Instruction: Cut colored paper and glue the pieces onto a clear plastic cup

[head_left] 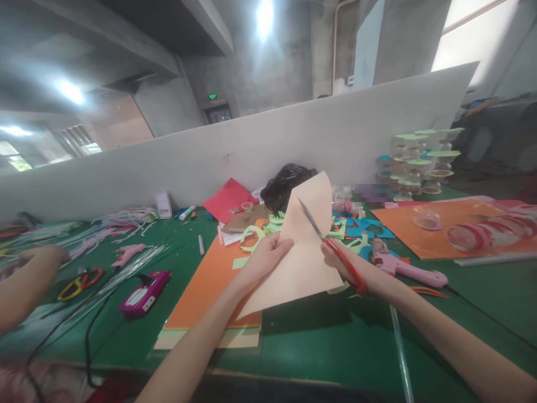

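A cream sheet of paper is raised over the table, and my left hand grips it by its left side. My right hand is closed round the red handles of a pair of scissors. Their blades point up and left across the upper part of the sheet; whether they are parted cannot be made out. Beneath my left forearm lies a stack of orange paper with pale sheets under it. Green paper scraps and blue paper scraps lie behind the sheet.
A pink glue gun with a cord lies at the right, near a striped plastic bottle. Cup stacks stand behind. At left are a purple device, yellow-and-red scissors and another person's arm.
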`<state>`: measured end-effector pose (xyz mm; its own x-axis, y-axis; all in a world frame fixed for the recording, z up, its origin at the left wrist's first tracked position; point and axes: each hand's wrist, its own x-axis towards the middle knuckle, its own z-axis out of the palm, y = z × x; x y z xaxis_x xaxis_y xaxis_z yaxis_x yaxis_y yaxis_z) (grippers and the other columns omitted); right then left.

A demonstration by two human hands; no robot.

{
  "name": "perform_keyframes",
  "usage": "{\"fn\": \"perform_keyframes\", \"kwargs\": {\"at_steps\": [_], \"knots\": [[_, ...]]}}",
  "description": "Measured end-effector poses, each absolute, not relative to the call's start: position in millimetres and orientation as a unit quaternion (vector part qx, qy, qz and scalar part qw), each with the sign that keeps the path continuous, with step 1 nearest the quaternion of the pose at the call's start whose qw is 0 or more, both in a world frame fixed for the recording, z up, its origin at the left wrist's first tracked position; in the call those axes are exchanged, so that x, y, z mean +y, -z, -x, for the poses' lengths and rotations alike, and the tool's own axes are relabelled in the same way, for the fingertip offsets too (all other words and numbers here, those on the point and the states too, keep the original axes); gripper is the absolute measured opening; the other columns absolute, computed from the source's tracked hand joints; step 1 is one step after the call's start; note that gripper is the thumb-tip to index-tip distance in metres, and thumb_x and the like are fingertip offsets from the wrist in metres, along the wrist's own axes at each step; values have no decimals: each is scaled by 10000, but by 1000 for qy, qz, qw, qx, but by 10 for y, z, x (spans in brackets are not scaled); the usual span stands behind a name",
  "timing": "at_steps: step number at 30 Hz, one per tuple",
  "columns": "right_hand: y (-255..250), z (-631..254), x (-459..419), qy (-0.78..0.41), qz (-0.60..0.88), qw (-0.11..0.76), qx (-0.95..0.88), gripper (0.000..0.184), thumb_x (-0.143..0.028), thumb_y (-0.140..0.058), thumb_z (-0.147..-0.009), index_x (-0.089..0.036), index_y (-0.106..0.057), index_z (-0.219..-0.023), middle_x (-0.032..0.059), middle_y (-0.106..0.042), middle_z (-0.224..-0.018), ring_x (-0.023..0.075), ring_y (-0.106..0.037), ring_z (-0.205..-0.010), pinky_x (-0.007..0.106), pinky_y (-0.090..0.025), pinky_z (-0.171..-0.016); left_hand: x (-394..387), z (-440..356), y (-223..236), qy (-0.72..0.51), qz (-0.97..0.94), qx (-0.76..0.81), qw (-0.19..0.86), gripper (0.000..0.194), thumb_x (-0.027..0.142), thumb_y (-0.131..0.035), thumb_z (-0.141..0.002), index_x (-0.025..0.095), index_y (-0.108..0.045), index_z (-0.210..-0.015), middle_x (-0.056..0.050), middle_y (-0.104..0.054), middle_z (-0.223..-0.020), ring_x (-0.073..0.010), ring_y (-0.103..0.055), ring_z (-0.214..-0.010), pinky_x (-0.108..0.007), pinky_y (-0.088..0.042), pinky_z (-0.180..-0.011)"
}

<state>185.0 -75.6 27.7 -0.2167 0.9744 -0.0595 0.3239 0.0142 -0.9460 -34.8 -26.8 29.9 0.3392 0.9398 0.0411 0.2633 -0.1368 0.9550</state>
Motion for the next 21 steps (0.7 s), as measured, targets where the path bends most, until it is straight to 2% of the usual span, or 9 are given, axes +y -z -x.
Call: {"fn": "perform_keyframes", "kwargs": {"at_steps": [3, 8, 12, 15, 21], "knots": [[-231, -1867, -721, -463, 511, 344, -637, 443, -663, -548, -853, -241, -414, -852, -66, -432, -538, 129, -479, -454, 237, -393, -425, -270, 353, -298, -339, -659, 446, 501, 456, 607, -662, -822, 176, -641, -969, -46, -711, -896, -173, -653, -723, -264, -497, -627], [-91, -1875, -641, -468, 511, 323, -644, 442, -661, -458, -913, -231, -435, -814, -53, -435, -503, 128, -456, -432, 229, -342, -392, -270, 353, -311, -336, -655, 435, 519, 464, 590, -670, -829, 176, -650, -1039, -48, -716, -928, -176, -666, -778, -270, -514, -672], [-68, -1860, -623, -478, 478, 382, -630, 459, -649, -565, -864, -238, -367, -808, -84, -361, -585, 76, -352, -469, 193, -308, -411, -277, 356, -319, -325, -659, 445, 511, 466, 611, -664, -820, 165, -622, -946, -18, -675, -818, -144, -625, -673, -246, -478, -601], [-53, -1849, -603, -496, 464, 410, -609, 484, -642, -611, -832, -242, -339, -812, -96, -309, -610, 62, -289, -482, 183, -296, -418, -286, 356, -324, -312, -665, 446, 512, 448, 605, -659, -823, 169, -609, -913, -10, -669, -812, -138, -616, -655, -239, -467, -585], [-6, -1841, -577, -498, 484, 392, -604, 433, -652, -562, -848, -242, -423, -837, -73, -385, -565, 104, -383, -444, 228, -339, -411, -283, 366, -318, -312, -666, 449, 508, 441, 597, -655, -828, 179, -623, -963, -13, -688, -827, -142, -625, -653, -242, -469, -583]]}}
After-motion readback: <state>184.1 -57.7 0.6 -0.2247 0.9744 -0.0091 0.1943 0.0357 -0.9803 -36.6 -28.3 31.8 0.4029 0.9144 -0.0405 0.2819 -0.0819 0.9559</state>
